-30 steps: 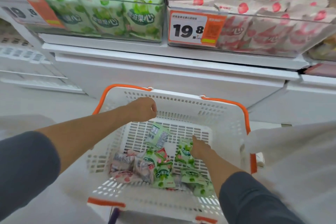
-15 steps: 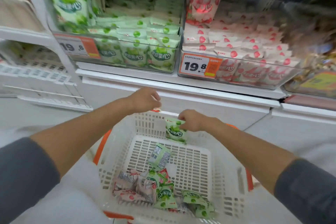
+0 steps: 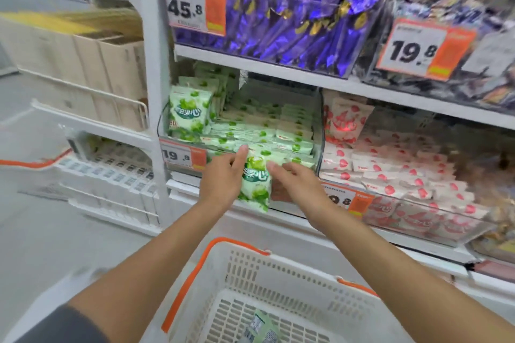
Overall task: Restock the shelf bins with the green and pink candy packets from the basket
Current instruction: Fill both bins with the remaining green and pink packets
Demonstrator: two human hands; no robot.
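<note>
Shelving is looming close as the left grip [image 3: 223, 177] and right grip [image 3: 296, 179], both spread, are pressing a green packet [image 3: 255, 184], up from the basket [image 3: 278, 259], toward the green bin [image 3: 317, 133] just beyond.

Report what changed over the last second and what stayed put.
The right hand took a green packet from the basket and raised it to the green bin front. The left hand rose from the basket rim beside it; both now touch the packet, grip unclear. The basket, green bin and pink bin stayed put.
</note>
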